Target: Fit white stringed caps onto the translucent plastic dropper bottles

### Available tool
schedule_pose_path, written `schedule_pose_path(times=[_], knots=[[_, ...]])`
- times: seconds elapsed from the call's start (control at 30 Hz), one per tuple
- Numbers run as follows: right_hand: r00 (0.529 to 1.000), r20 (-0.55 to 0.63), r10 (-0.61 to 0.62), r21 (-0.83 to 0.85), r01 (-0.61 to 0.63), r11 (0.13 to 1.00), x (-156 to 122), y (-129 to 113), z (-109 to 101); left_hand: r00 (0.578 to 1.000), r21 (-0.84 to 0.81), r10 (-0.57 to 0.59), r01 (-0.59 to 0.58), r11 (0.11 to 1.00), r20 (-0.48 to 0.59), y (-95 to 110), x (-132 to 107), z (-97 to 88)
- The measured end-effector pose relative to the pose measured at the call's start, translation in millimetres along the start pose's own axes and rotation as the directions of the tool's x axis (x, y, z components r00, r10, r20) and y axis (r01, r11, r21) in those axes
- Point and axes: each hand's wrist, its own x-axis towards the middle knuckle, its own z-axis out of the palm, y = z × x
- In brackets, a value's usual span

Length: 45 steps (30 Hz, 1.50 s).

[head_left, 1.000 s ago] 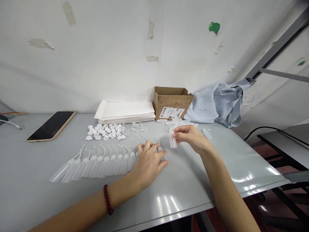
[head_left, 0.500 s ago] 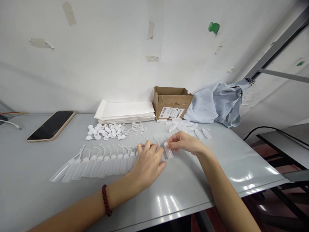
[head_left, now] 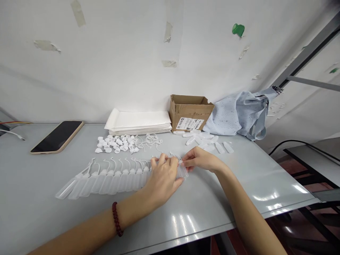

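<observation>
Apparently the right hand (head_left: 201, 159) pinches a half-hidden tube (head_left: 182, 171); the left hand's (head_left: 163, 179) hold is unclear.

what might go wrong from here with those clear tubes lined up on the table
The left hand covers part of the row of clear tubes, so a slip might skew it. The right hand has its fingertips at the top of an end tube and might nudge its neighbours. The loose cords overlap and might tangle.
</observation>
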Motion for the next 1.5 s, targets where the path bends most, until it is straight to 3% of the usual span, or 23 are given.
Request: schedule_pose_path(times=[0.23,1.5], knots=[[1.0,-0.023,-0.019,-0.047,0.018,0.999,1.6,3.5,-2.4,1.0,-0.023,0.0,0.0,1.0,0.004,-0.5,-0.6,1.3],[1.0,-0.014,0.0,0.027,0.0,1.0,2.0,4.3,-4.8,0.999,-0.001,0.043,-0.043,0.999,0.033,0.7,-2.3,-3.4]])
